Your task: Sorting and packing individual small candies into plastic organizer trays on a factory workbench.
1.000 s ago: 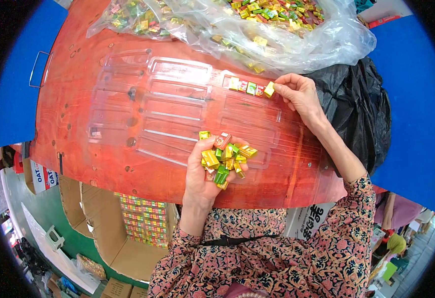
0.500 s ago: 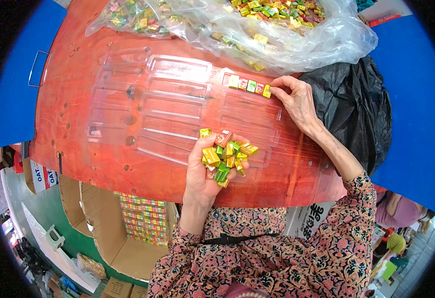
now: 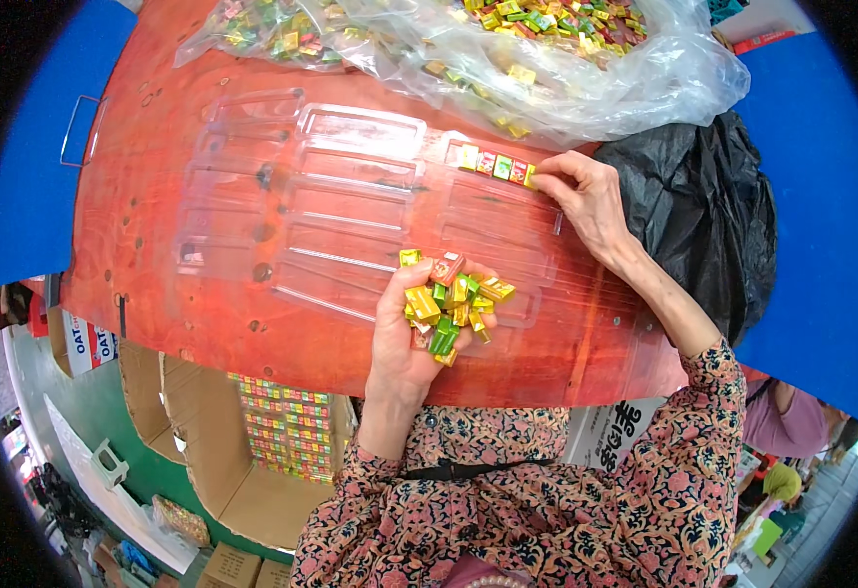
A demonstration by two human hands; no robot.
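My left hand point(image 3: 398, 343), palm up, cups a heap of small wrapped candies point(image 3: 446, 312) in yellow, green and red. My right hand point(image 3: 594, 204) pinches a yellow candy point(image 3: 530, 175) between thumb and forefinger. That candy sits at the right end of a short row of candies point(image 3: 502, 168) in yellow, red and green. The row lies in the top slot of a clear plastic tray point(image 3: 493, 223). Fingertips partly cover the pinched candy.
More clear trays point(image 3: 351, 181) lie to the left on the red table point(image 3: 155, 294). Behind them is a large clear bag point(image 3: 684, 73) of loose candies. A black plastic bag point(image 3: 698, 211) lies right of my right hand. An open cardboard box point(image 3: 253, 505) holding packed candies stands below the table edge.
The whole scene has shifted slightly in view. My right hand stays at the row's right end, the yellow candy now a little closer against its neighbour. My left hand still cups its heap.
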